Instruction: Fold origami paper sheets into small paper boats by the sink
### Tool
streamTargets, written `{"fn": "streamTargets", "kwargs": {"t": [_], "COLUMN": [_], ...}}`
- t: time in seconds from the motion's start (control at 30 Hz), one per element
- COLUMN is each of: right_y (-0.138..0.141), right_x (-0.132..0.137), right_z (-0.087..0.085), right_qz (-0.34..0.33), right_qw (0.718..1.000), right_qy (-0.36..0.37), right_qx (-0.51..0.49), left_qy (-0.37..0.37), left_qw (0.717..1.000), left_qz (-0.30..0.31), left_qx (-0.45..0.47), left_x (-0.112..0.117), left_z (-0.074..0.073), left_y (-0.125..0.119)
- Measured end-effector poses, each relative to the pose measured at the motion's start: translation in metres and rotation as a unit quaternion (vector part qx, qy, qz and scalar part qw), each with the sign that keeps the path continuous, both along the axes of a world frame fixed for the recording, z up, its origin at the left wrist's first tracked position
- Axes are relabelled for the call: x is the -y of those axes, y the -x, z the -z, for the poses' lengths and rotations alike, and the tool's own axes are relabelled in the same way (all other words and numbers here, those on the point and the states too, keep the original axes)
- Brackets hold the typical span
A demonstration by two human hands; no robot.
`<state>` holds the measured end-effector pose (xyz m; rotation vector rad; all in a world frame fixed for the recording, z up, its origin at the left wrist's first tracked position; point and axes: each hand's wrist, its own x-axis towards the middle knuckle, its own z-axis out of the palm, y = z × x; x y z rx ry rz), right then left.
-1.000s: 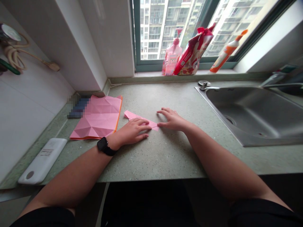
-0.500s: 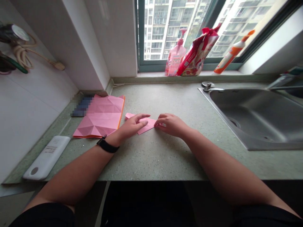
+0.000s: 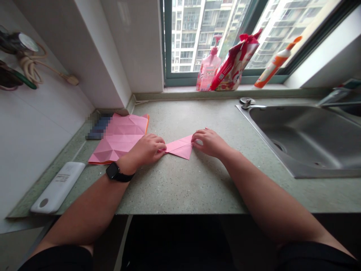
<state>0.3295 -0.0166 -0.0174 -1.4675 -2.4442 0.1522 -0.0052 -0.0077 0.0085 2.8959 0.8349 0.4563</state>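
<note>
A folded piece of pink paper (image 3: pixel 180 147) lies on the speckled green countertop (image 3: pixel 180 192), its triangular flap pointing toward me. My left hand (image 3: pixel 146 149) rests on the paper's left tip, fingers curled over it, with a black smartwatch (image 3: pixel 114 171) on the wrist. My right hand (image 3: pixel 208 143) holds the right corner, fingertips on the top edge. Just left of my left hand lies a large creased pink paper sheet (image 3: pixel 120 137) with an orange edge; my left hand's heel is close to its corner.
A stainless steel sink (image 3: pixel 307 139) lies to the right. A white flat device (image 3: pixel 58 188) lies at the left counter edge. A pixelated dark item (image 3: pixel 98 127) sits behind the sheet. A pink pump bottle (image 3: pixel 208 67), red-and-white pouch (image 3: pixel 234 62) and orange-capped bottle (image 3: pixel 273 64) stand on the sill.
My hands have moved apart, the left one sliding left. The pink paper has opened from a narrow folded strip into a wider shape with a triangular flap between them.
</note>
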Motion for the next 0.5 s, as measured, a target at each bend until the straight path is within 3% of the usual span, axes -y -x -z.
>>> {"fn": "streamTargets", "kwargs": {"t": [0.17, 0.37, 0.5], "right_y": [0.012, 0.037, 0.042], "right_x": [0.005, 0.02, 0.02], "right_z": [-0.001, 0.002, 0.004], "right_qz": [0.009, -0.105, -0.107], "right_qw": [0.999, 0.991, 0.993], "right_qy": [-0.024, -0.025, 0.001], "right_qx": [-0.046, -0.075, -0.053], "left_qy": [-0.041, -0.104, -0.138], "left_qw": [0.998, 0.991, 0.987], "left_qz": [0.002, -0.011, 0.001], "left_qx": [-0.038, -0.083, -0.079], "left_x": [0.004, 0.016, 0.022], "left_z": [0.005, 0.007, 0.01], "left_y": [-0.008, -0.027, -0.037]}}
